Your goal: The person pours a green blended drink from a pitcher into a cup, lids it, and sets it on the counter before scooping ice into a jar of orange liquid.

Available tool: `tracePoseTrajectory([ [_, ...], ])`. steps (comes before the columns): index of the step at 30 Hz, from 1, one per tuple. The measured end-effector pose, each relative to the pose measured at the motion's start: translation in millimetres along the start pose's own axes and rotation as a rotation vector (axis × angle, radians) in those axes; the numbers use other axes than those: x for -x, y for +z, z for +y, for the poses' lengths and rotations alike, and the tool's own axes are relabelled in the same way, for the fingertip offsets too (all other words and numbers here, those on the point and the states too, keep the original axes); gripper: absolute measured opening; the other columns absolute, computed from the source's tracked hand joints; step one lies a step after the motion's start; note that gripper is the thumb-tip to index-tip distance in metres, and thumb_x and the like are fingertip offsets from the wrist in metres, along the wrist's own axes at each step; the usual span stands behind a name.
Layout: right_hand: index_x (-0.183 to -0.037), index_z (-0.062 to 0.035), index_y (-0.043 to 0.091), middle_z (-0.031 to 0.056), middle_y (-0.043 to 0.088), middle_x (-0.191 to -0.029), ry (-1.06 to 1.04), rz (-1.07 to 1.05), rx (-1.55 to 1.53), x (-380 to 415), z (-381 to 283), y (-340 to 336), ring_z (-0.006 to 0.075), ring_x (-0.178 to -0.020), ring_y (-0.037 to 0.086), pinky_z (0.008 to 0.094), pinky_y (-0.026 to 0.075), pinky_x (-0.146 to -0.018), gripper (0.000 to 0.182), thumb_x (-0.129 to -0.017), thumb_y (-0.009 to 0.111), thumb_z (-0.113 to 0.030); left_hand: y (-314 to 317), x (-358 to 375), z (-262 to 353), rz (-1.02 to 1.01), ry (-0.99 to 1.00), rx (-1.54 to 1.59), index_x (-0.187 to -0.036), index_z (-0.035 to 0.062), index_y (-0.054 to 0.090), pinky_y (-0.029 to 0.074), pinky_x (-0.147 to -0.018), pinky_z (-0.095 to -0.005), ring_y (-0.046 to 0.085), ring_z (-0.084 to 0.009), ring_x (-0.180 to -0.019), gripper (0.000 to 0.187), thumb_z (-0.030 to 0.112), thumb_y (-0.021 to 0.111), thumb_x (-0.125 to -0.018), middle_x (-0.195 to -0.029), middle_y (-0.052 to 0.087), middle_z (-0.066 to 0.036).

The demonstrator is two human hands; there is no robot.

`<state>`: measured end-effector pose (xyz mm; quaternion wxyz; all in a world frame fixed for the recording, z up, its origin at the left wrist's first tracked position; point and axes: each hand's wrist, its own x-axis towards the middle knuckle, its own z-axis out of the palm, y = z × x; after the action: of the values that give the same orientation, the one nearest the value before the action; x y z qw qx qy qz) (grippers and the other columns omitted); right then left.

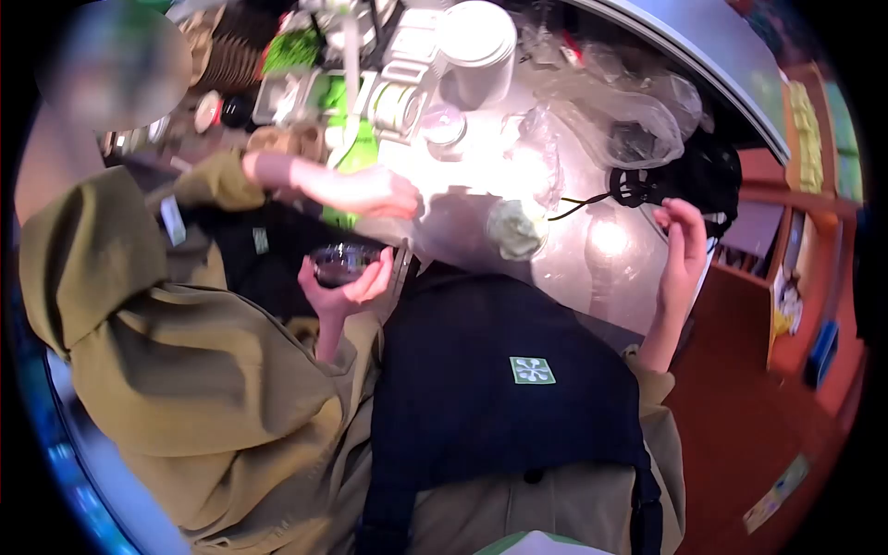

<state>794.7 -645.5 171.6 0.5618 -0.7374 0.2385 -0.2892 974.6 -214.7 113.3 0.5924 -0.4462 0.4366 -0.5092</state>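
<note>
My left hand (346, 294) is closed around a small dark, shiny bowl (344, 263), cupping it from below at the left of my black apron. My right hand (681, 242) is raised at the table's right side, fingers loosely curled and apart, holding nothing. Closest to it is a black object (705, 185) with a black cord. On the bright metal tabletop, between my hands, sits a pale, crumpled, rounded clump (517, 230); glare hides what it is. A co-worker's closed hand (387, 192) reaches in above the bowl; whatever it holds is hidden.
Clear plastic bags (638, 129) lie at the back right. A tall white lidded tub (476, 51), a round lidded container (443, 126) and stacked brown cups or trays (231, 55) stand farther back. A co-worker in a khaki hooded top (102, 259) is close on my left. Shelving (795, 259) stands at right.
</note>
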Motion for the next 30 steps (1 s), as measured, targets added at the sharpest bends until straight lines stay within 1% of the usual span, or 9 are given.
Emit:
tracePoseTrajectory([
  [2,-0.109,0.0031,0.054,0.0086,0.055,-0.107,-0.093,-0.111,-0.054,-15,-5,0,0.0147,-0.093,0.058,0.0262,0.044,-0.086,0.022,-0.092,0.04,0.003,-16,7,-8,0.068,0.094,0.237,-0.126,0.0085,0.044,0.032,-0.106,-0.0268,0.036,-0.0144,-0.122,0.091,0.03,0.083,-0.046,-0.129,0.037,-0.007],
  [9,-0.117,0.0028,0.051,0.0113,0.057,-0.11,-0.287,-0.375,-0.285,-10,-17,-6,0.0158,-0.096,0.058,0.0281,0.043,-0.087,0.025,-0.093,0.044,0.0,-51,4,-52,0.111,0.216,0.2,-0.13,0.0063,0.04,0.04,-0.094,-0.0294,0.044,-0.0165,-0.113,0.091,0.049,0.076,-0.058,-0.128,0.043,-0.008],
  [15,-0.115,0.003,0.051,0.0108,0.056,-0.109,-0.262,-0.447,-0.353,22,-20,-26,0.0158,-0.095,0.057,0.028,0.043,-0.087,0.027,-0.09,0.042,0.003,-60,-79,-283,-0.232,-1.026,1.855,-0.134,0.0029,0.036,0.04,-0.088,-0.0301,0.051,-0.0186,-0.106,0.091,0.059,0.064,-0.068,-0.128,0.047,-0.012],
  [19,-0.113,0.003,0.052,0.0091,0.055,-0.107,-0.203,-0.516,-0.332,53,-9,-33,0.0145,-0.094,0.055,0.0275,0.042,-0.086,0.028,-0.087,0.042,0.005,-117,-91,-280,-0.283,-1.368,2.293,-0.137,0.0007,0.032,0.04,-0.085,-0.0303,0.053,-0.0204,-0.106,0.096,0.064,0.061,-0.071,-0.129,0.048,-0.015],
  [20,-0.113,0.0029,0.052,0.0091,0.055,-0.107,-0.172,-0.524,-0.331,60,-3,-35,0.015,-0.095,0.055,0.028,0.042,-0.087,0.029,-0.086,0.043,0.005,-134,-86,-260,-0.22,-1.4,2.553,-0.135,0.0028,0.031,0.043,-0.085,-0.034,0.051,-0.0216,-0.107,0.082,0.032,0.071,-0.069,-0.127,0.046,-0.013],
  [21,-0.114,0.0029,0.052,0.0092,0.054,-0.108,-0.142,-0.531,-0.33,67,0,-36,0.0155,-0.096,0.054,0.0284,0.042,-0.088,0.03,-0.085,0.043,0.005,-159,-100,-249,-0.187,-1.717,2.827,-0.133,0.0024,0.032,0.042,-0.091,-0.0363,0.051,-0.0234,-0.111,0.084,0.026,0.075,-0.066,-0.127,0.044,-0.013],
  [24,-0.122,0.0043,0.046,0.0135,0.053,-0.114,-0.147,-0.598,-0.275,87,2,-42,0.0212,-0.103,0.054,0.0339,0.042,-0.09,0.035,-0.089,0.047,-0.007,-190,-102,-201,-0.089,-1.37,3.165,-0.136,0.0027,0.029,0.043,-0.09,-0.0349,0.055,-0.0226,-0.106,0.083,0.014,0.074,-0.068,-0.126,0.048,-0.013],
  [28,-0.136,0.0033,0.033,0.0183,0.04,-0.137,-0.036,-0.981,-0.094,100,-3,-49,0.0281,-0.122,0.045,0.0385,0.036,-0.097,0.09,-0.071,0.069,-0.048,-218,-129,-158,-0.568,-0.975,3.359,-0.132,0.0015,0.036,0.043,-0.085,-0.0302,0.051,-0.0186,-0.108,0.07,0.023,0.069,-0.074,-0.121,0.047,-0.011],
  [30,-0.141,0.0031,0.024,0.0188,0.033,-0.143,0.19,-1.212,-0.201,95,-2,-43,0.0272,-0.128,0.04,0.0392,0.032,-0.103,0.114,-0.062,0.075,-0.06,-220,-144,-139,-0.54,-0.899,3.248,-0.13,0.0024,0.041,0.046,-0.081,-0.0293,0.055,-0.0188,-0.099,0.066,0.025,0.071,-0.075,-0.112,0.048,-0.01],
])
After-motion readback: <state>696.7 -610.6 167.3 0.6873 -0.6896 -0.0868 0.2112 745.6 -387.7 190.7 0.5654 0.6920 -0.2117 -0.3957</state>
